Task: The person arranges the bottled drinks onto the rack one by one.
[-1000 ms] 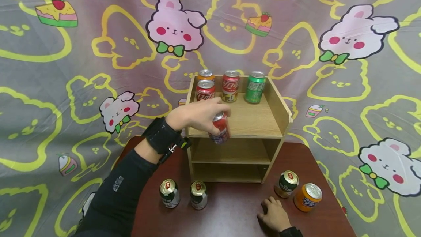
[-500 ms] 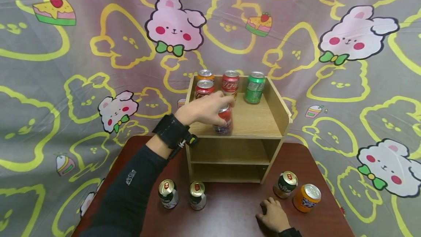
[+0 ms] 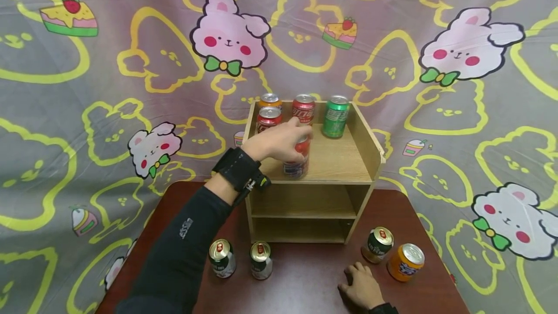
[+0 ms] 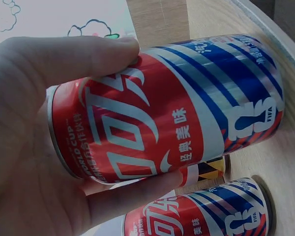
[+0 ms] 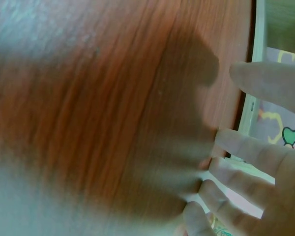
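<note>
My left hand [image 3: 277, 142] grips a red cola can [image 4: 132, 130] by its upper part, thumb on one side and fingers on the other. The can's lower part is striped blue and silver. In the head view this cola can stands low over the front of the top shelf [image 3: 337, 164]. Behind it on that shelf are another red cola can [image 3: 269, 117], an orange can [image 3: 270, 101], a red can [image 3: 302, 105] and a green can [image 3: 335, 117]. My right hand [image 3: 363, 286] rests on the table with its fingers loosely bent, holding nothing.
The wooden shelf unit [image 3: 305, 200] has two lower levels and raised sides on top. Two dark green cans [image 3: 222, 258] stand on the table [image 3: 296, 290] at front left. Another dark green can [image 3: 378, 245] and an orange can [image 3: 406, 262] stand by my right hand. A patterned curtain [image 3: 305, 13] hangs behind.
My left hand has moved the cola can inward from in front of the shelf's front edge to over the top shelf, slightly upward in view. The right hand has stayed in place.
</note>
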{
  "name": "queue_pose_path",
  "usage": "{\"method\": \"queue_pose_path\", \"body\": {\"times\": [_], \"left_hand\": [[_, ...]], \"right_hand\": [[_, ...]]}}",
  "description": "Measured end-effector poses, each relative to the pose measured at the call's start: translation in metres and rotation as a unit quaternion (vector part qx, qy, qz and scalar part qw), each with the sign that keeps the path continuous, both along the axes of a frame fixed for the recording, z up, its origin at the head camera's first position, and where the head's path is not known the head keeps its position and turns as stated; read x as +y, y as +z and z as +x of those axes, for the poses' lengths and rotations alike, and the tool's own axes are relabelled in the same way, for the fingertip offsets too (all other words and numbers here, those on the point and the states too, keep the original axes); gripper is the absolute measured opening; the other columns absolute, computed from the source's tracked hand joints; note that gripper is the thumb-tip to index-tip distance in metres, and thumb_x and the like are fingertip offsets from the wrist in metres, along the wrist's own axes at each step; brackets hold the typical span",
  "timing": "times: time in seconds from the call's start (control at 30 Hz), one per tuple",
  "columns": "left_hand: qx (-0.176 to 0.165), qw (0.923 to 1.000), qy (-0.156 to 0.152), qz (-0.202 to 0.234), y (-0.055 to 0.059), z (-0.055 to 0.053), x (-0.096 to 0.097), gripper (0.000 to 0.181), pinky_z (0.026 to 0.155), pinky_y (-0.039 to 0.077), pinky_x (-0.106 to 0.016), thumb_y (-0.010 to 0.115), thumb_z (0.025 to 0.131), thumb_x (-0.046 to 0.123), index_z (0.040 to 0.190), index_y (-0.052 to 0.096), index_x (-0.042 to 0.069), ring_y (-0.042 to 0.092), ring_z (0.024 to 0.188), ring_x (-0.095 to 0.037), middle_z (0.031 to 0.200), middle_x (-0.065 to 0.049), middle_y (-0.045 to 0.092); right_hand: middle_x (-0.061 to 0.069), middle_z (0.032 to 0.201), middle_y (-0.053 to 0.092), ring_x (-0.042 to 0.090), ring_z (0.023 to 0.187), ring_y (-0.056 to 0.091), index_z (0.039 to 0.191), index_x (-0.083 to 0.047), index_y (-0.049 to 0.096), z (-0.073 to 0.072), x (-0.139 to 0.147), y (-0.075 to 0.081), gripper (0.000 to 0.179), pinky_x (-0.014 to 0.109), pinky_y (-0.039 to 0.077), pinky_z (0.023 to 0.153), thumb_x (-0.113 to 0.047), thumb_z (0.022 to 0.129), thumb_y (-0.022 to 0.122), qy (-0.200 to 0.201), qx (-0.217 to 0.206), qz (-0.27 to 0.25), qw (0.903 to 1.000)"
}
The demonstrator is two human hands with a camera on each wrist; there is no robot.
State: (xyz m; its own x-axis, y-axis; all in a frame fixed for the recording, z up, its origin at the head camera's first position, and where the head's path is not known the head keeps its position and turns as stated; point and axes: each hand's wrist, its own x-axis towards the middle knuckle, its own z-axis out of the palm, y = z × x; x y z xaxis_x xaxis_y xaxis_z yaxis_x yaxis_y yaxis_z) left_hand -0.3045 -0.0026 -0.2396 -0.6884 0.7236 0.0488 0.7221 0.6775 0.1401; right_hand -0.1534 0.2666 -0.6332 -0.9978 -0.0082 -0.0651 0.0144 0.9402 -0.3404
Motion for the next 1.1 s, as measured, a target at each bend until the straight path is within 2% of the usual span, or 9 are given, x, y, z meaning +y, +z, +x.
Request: {"method": "queue_pose_path", "body": {"times": [0.3,0.53,0.8,1.1], "left_hand": [[-0.032,0.9994,-0.011,0.002,-0.0012,-0.0072,0.0050,0.055,0.084,0.045,-0.037,0.070,0.082,0.027,0.132,0.048,0.023,0.050,0.108,-0.020,0.128,-0.009,0.043],[-0.029,0.9996,-0.003,0.008,-0.0018,-0.0078,0.0067,0.055,0.086,0.044,-0.040,0.068,0.082,0.023,0.133,0.047,0.025,0.045,0.111,-0.022,0.127,-0.007,0.042],[0.009,0.9996,0.014,-0.022,-0.0042,-0.0064,0.0097,0.054,0.083,0.044,-0.037,0.067,0.083,0.032,0.133,0.046,0.028,0.044,0.111,-0.022,0.128,-0.006,0.042],[0.004,1.0000,0.005,0.002,-0.0063,-0.0106,0.0078,0.055,0.084,0.044,-0.038,0.070,0.082,0.029,0.132,0.046,0.026,0.044,0.108,-0.021,0.123,-0.006,0.043]], "right_hand": [[0.011,0.101,0.056,0.033,0.095,0.052,0.099,-0.006,0.066,-0.0020,-0.0014,-0.0018,0.045,0.053,0.045,0.078,-0.039,0.071,0.079,-0.013,-0.050,-0.010,0.9986],[0.010,0.099,0.056,0.033,0.094,0.052,0.099,-0.006,0.066,-0.0015,-0.0003,0.0002,0.044,0.053,0.045,0.078,-0.037,0.070,0.080,-0.008,-0.031,-0.003,0.9995],[0.010,0.099,0.056,0.032,0.093,0.052,0.098,-0.007,0.066,-0.0016,-0.0002,-0.0005,0.043,0.053,0.045,0.078,-0.037,0.071,0.079,-0.012,-0.034,-0.010,0.9993],[0.009,0.098,0.056,0.031,0.092,0.052,0.097,-0.006,0.066,-0.0008,-0.0019,-0.0006,0.042,0.052,0.045,0.076,-0.035,0.070,0.080,-0.011,-0.021,-0.008,0.9997]]}}
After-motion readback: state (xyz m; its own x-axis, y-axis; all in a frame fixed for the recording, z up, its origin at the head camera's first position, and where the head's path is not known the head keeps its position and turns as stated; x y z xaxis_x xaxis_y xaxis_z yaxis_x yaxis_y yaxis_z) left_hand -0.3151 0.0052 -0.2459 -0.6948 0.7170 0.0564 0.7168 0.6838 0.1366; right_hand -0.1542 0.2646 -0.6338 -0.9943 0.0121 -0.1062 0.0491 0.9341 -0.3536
